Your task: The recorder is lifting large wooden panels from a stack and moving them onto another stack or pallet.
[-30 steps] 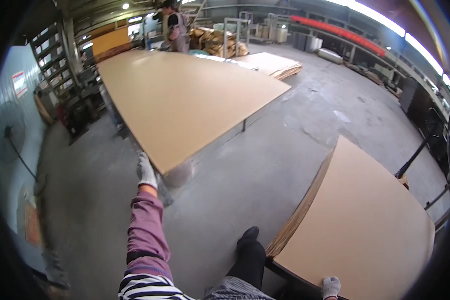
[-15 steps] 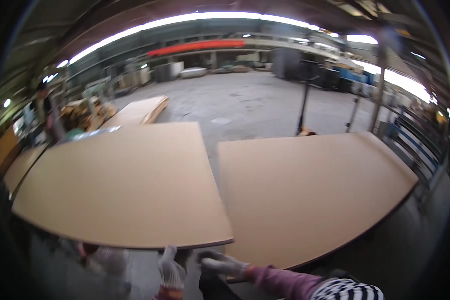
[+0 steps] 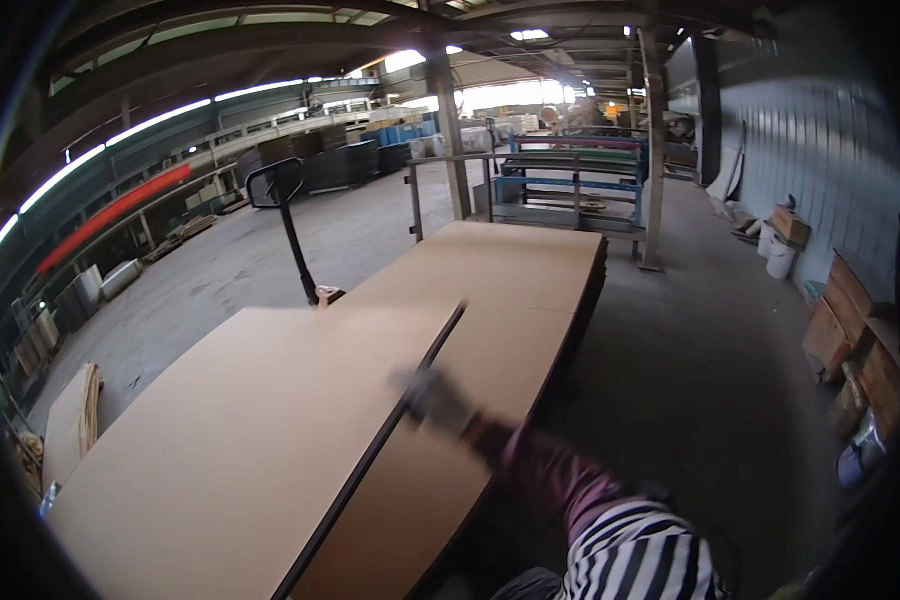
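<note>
Board (image 3: 240,440), wide, thin and likely whippy, is gripped at its edge by the gloved right hand (image 3: 432,398); left hand unseen.

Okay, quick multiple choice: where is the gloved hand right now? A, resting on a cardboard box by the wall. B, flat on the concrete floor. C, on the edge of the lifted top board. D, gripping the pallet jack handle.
C: the blurred gloved hand meets the dark edge of the raised top board, above the stack of boards; the pallet jack stands apart, untouched.
</note>
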Motion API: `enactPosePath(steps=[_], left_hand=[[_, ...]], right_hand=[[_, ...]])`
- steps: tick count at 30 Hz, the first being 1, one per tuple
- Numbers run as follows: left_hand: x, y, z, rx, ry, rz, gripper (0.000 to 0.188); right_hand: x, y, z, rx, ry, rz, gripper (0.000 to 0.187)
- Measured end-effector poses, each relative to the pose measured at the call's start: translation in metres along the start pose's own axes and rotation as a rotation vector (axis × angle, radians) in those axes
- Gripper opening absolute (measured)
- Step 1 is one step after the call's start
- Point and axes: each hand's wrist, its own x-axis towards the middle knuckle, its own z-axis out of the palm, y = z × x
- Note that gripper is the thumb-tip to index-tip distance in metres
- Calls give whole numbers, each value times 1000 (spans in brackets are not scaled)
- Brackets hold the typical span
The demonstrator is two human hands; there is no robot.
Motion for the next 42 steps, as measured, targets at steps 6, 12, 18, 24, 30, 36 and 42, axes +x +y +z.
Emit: enactPosePath(steps=[6, 12, 18, 24, 30, 36, 42], left_hand=[[-36, -104, 26, 2, -220, -237, 43], [-71, -172, 0, -121, -247, -397, 43], [-21, -232, -112, -501, -243, -770, 41], [48, -200, -104, -168, -122, -312, 30], [12, -210, -29, 413, -346, 39, 43], [26, -256, -23, 605, -244, 78, 49], [11, -248, -1, 1027, -103, 297, 45]], right_hand=[[77, 47, -206, 234, 772, 719, 46], [-41, 58, -130, 12, 464, 823, 34], [-225, -50, 41, 161, 57, 1509, 31], [-260, 31, -30, 297, 295, 1478, 20], [-256, 92, -40, 83, 149, 1553, 33], [-265, 126, -50, 22, 72, 1569, 37], [-243, 83, -31, 50, 177, 1501, 42]])
